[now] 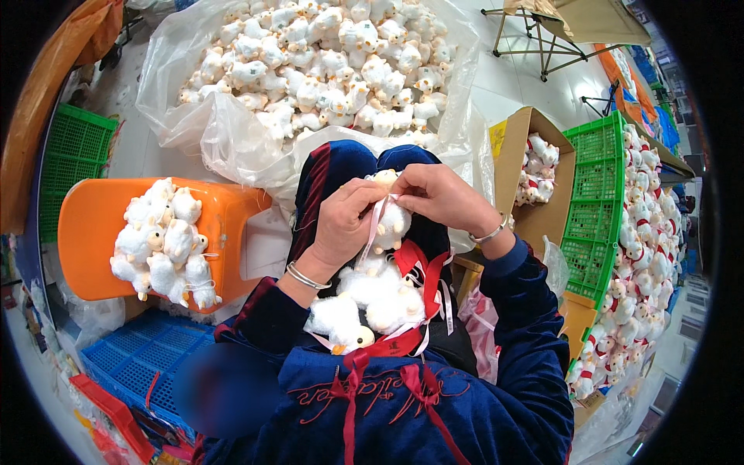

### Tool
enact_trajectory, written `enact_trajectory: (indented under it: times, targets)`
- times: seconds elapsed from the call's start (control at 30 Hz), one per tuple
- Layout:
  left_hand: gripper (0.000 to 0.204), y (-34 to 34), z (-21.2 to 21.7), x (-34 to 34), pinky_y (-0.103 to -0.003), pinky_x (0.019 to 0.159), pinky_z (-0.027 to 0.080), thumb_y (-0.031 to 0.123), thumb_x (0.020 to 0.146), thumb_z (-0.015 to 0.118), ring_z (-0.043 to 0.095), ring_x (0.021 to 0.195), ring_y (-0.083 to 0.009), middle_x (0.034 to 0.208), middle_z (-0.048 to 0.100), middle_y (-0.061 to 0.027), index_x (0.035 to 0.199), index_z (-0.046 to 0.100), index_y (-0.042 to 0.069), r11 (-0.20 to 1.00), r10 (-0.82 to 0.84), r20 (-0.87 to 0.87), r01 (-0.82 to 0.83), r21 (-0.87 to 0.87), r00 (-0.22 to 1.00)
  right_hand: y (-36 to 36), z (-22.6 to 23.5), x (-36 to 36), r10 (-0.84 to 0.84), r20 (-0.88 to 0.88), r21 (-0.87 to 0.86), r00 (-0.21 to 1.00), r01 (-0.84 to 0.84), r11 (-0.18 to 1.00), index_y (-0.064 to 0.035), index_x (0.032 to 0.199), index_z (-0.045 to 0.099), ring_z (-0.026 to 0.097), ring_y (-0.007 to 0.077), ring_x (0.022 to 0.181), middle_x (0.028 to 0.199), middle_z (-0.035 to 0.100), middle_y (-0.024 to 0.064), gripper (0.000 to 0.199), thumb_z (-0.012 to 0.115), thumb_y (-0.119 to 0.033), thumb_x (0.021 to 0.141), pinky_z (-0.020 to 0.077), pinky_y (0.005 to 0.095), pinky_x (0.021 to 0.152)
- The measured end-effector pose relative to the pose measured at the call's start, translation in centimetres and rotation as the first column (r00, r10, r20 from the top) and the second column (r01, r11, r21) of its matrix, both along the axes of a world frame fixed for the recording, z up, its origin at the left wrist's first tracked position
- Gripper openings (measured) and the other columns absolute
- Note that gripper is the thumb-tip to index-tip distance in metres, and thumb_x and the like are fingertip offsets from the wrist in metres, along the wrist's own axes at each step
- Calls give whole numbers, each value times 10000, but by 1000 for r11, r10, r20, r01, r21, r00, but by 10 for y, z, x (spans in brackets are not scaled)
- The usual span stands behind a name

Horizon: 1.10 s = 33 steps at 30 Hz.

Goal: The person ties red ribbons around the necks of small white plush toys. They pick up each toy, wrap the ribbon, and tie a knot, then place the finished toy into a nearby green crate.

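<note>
A small white plush toy (391, 225) is held over my lap, its cream head (384, 178) between my two hands. A thin pale pink ribbon (373, 226) passes at the toy's neck, one end hanging down. My left hand (346, 219) is closed, thumb and fingers pinching the ribbon beside the neck. From the other side my right hand (440, 197) pinches the ribbon close to the neck. Several more white plush toys (376, 293) lie on my lap below, with red ribbons (426, 279) and pink strips beside them.
An orange stool (85, 248) at the left bears a pile of plush toys. Ahead, a clear plastic sheet (232, 132) holds a large heap of them. To the right stand a cardboard box (542, 217) and a green crate (593, 209). A blue crate (147, 349) sits lower left.
</note>
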<state>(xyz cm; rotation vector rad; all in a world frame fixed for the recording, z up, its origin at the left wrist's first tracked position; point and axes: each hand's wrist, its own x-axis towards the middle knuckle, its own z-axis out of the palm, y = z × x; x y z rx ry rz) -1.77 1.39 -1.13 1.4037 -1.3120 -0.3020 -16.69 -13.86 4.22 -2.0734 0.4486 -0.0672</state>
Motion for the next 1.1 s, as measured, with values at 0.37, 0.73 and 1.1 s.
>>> enact_trajectory:
  times: [0.37,0.73,1.1]
  targets:
    - [241,1,1,2,-349,714,576,-92,770,737,706,838,-288,960,697,-110,973,691,30,999,-14,24,13,33,1000,0,17,4,-28,-6,-32,1000,28,999,2,863,620,597,189,685,807,643,103,128,734,-55,882,494,310,642]
    - [256,3,-3,4,-351,731,578,-106,767,722,708,859,-291,973,699,-113,984,690,26,999,-26,-10,27,19,1000,-10,15,-11,-331,-133,-44,934,328,944,22,888,659,607,273,715,788,640,178,295,592,-252,974,484,395,670]
    - [270,6,-4,5,-346,737,579,-104,760,723,709,863,-295,996,707,-123,998,703,23,1000,-24,2,24,16,1000,-6,-11,-12,-622,-90,371,778,606,704,1,864,688,502,45,673,709,602,-9,342,581,-283,1022,422,251,588]
